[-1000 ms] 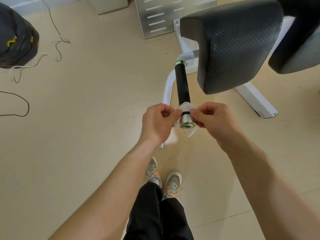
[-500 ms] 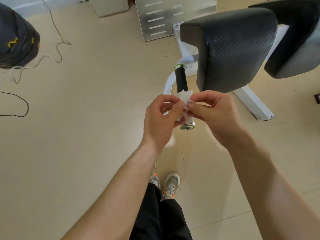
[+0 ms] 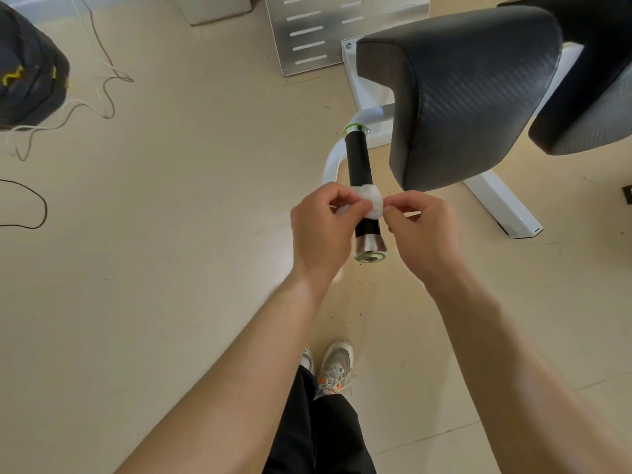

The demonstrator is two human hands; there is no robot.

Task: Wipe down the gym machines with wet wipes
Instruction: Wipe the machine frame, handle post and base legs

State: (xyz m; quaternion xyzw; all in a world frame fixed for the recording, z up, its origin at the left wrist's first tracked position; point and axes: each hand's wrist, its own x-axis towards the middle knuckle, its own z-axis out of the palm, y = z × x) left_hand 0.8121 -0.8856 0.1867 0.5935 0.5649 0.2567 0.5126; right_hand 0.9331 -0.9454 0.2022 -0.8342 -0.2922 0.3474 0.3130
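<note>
A black handle grip [image 3: 357, 159] with a chrome end cap [image 3: 370, 249] juts toward me from a white tube of the gym machine. A white wet wipe [image 3: 372, 201] is draped over the grip partway along it. My left hand [image 3: 321, 230] pinches the wipe's left end and my right hand [image 3: 424, 234] pinches its right end, one on each side of the handle. A black padded seat [image 3: 472, 94] hangs just right of the handle.
The machine's white base rail [image 3: 502, 206] runs along the beige floor at right. A perforated metal plate [image 3: 328, 32] leans at the back. A dark bag [image 3: 27, 70] and loose cables [image 3: 102, 63] lie at far left. My shoes [image 3: 333, 367] stand below the handle.
A second ago the wipe sat at the chrome end cap. Both hands lifted and bunched it, then laid it over the black grip farther up the handle.
</note>
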